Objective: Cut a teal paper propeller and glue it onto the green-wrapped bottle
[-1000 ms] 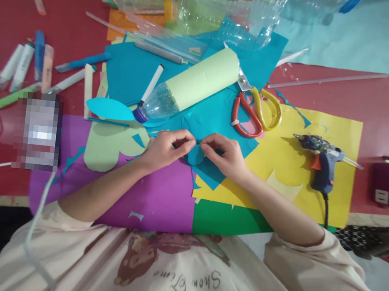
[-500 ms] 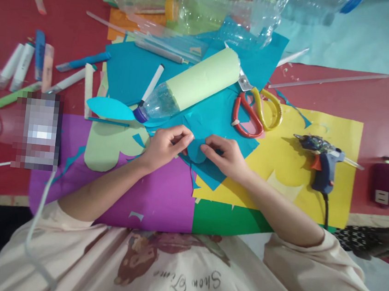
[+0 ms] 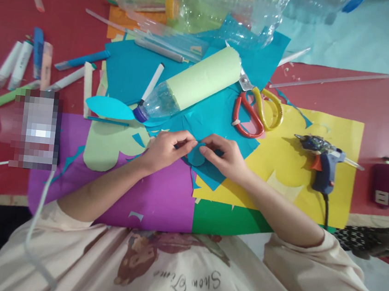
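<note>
Between my hands is a small rounded blue paper piece (image 3: 198,156). My left hand (image 3: 166,149) pinches at its left edge, thumb and forefinger together. My right hand (image 3: 226,157) grips its right side between thumb and fingers. Blue sheets (image 3: 213,169) lie beneath it. Just above my hands, a plastic bottle wrapped in pale green paper (image 3: 206,77) lies tilted, its purple cap (image 3: 141,113) toward the lower left. A bright blue leaf-shaped paper (image 3: 108,107) sits beside the cap. Scissors with red and yellow handles (image 3: 250,109) rest right of the bottle.
A glue gun (image 3: 325,171) lies on yellow paper (image 3: 341,133) at the right. Clear bottles (image 3: 229,10) stand along the back. Markers (image 3: 22,65) and a blurred phone (image 3: 41,134) with a cable are at the left. Purple paper (image 3: 160,202) lies near my body.
My left hand has moved slightly right and down, closer to my right hand. The small blue piece has shifted or turned a little between my fingers. The camera view has shifted slightly.
</note>
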